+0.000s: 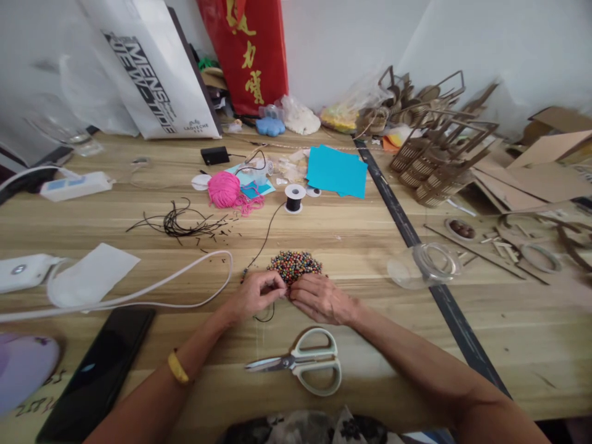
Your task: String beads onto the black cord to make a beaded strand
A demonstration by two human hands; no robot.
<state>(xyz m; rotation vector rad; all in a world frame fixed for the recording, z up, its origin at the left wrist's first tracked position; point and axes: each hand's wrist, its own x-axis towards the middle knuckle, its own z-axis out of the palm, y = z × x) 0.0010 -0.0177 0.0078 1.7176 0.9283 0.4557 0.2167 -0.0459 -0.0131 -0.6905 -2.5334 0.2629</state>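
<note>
A pile of small multicoloured beads (296, 265) lies on the wooden table just beyond my hands. My left hand (261, 291) is closed in a pinch, with a black cord (267, 237) running under it. That cord leads back to a white spool of black cord (294, 200). A short loop of cord shows below the left fingers. My right hand (324, 299) is at the near edge of the beads, its fingers bent together and meeting the left fingertips. Whatever lies between the fingertips is too small to make out. Scissors (317, 361) with pale handles lie open nearer to me.
Left are a phone (97, 376), a white cable (185, 290) and cut black cord pieces (178, 225). Pink yarn (225, 189) and blue sheets (337, 171) lie behind. A clear plastic container (425, 265), small wicker baskets (430, 163) and cardboard (522, 179) stand right.
</note>
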